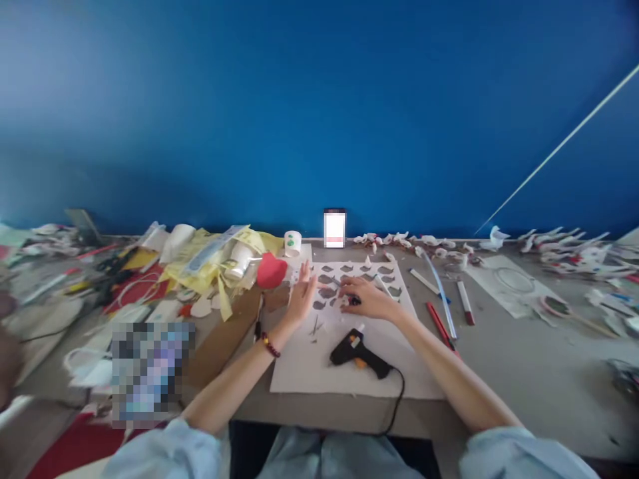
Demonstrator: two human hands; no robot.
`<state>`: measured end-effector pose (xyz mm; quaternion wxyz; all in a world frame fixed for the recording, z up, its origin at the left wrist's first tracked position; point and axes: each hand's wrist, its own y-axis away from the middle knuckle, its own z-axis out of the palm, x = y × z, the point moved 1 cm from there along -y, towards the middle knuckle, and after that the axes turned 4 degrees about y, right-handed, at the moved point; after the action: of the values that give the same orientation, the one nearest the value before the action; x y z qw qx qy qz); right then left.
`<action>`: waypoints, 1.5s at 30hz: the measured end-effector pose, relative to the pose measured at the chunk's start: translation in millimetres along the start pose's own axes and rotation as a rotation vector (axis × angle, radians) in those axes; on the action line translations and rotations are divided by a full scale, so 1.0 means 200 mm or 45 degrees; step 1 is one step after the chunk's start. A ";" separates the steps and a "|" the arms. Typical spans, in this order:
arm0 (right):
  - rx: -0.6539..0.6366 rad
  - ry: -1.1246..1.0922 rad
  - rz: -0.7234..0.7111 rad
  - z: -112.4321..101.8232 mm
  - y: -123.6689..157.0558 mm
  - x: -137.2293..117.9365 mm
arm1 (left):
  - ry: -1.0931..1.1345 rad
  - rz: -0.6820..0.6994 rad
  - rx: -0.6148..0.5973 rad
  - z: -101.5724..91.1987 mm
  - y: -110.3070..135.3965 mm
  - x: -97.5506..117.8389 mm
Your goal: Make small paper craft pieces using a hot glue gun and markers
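Note:
My left hand (302, 293) is open, fingers stretched forward over the left side of a white sheet (299, 372). Its wrist wears a bead bracelet. My right hand (369, 297) is bent over the sheet with fingers curled together around a small dark object (355, 301), whose kind I cannot make out. Between and beyond the hands lie rows of grey fish-like shapes (327, 293) on the sheet. Nearer to me rests a black glue gun (367, 356) with an orange trigger, its cord running off the front edge. A few thin dark bits (315, 326) lie below my left hand.
A lit phone (334, 228) leans against the blue wall. Left are a paper cup (293, 243), a red piece (272, 271), yellow packaging (200, 269) and cardboard (229, 332). Right are a red cutter-like tool (440, 326), a marker (465, 303) and several small white-and-red figures (574, 249).

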<state>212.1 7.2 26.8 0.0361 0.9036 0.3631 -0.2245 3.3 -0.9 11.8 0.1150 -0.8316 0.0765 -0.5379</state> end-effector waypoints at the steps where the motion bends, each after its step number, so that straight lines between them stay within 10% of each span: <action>1: -0.022 -0.006 0.019 0.00 0.00 0.00 | -0.012 0.026 -0.022 -0.02 0.01 0.00; 11: -0.078 -0.059 0.100 0.05 -0.01 -0.03 | -0.265 0.194 0.220 -0.32 0.15 -0.17; 19: 0.013 -0.039 0.148 0.09 0.05 -0.05 | 0.206 -0.072 0.311 -0.33 0.19 -0.17; 28: 0.628 -0.330 0.434 0.02 0.30 -0.01 | -0.180 0.276 0.318 -0.32 0.19 -0.22; 35: 1.250 -0.512 0.846 0.11 0.55 0.17 | -0.559 0.197 0.317 -0.37 0.16 -0.21; 45: 1.116 -0.461 0.888 0.12 0.52 0.17 | -1.084 0.003 -0.039 -0.43 0.15 -0.25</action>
<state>295.0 -53.1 -20.1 -0.2075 0.8475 -0.0942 -0.4793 -95.8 -26.0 -6.6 0.1247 -0.9810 0.0312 -0.1453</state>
